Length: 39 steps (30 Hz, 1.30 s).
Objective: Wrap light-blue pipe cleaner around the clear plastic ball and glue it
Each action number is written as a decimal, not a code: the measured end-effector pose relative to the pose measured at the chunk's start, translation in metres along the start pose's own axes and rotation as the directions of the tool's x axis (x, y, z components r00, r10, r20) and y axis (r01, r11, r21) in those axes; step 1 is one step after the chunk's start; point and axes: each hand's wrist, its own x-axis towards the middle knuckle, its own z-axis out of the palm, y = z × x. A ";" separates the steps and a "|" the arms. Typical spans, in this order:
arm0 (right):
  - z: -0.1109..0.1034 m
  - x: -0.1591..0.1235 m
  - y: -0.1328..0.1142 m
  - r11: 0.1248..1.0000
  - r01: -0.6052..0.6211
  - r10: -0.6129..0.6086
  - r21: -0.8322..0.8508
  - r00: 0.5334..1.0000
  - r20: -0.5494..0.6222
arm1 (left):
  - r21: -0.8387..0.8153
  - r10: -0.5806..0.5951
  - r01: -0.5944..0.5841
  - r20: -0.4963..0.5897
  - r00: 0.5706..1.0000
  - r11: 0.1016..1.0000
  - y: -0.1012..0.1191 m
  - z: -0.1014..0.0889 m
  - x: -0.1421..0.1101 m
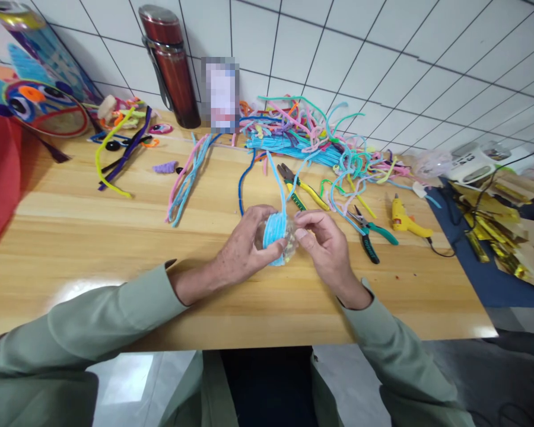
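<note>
A sage-green, long-sleeved fabric jacket (120,314) hangs open over a black top (269,385), visible between the jacket's front edges; its matching cuffs (359,298) leave the left hand (245,242) and right hand (328,252) bare.

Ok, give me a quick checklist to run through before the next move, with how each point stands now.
1. Clear piece held: ok; the left hand grips it.
2. Right hand at the work: ok; its fingertips are at the piece's right end.
3. Blue wrap fully visible: not ok; the left thumb covers part of it.
4. Loose strand lying flat on the wrap: not ok; it sticks out past it, toward the wall side.
5. Yellow pliers apart from both hands: ok; they lie on the table beyond them.
6. Glue gun cool: cannot tell.
</note>
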 end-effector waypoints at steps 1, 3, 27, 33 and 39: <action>-0.001 0.001 0.001 0.994 -0.060 0.061 0.094 0.998 -0.010 | -0.015 -0.018 0.018 0.009 1.000 1.000 0.000 0.001 -0.001; -0.003 0.005 0.002 0.950 -0.169 0.175 0.261 0.985 0.001 | -0.033 -0.041 0.041 0.008 0.999 0.999 0.000 0.002 -0.003; -0.016 0.014 -0.010 0.848 0.347 -0.266 -0.401 0.932 0.245 | 0.202 0.291 -0.279 -0.033 0.956 0.939 0.003 0.002 -0.001; -0.017 0.013 -0.003 0.855 0.334 -0.269 -0.396 0.939 0.212 | 0.191 0.300 -0.288 -0.037 0.953 0.939 0.004 0.002 0.000; -0.015 0.014 -0.003 0.859 0.340 -0.284 -0.382 0.939 0.196 | 0.194 0.308 -0.295 -0.037 0.951 0.935 0.002 0.002 -0.001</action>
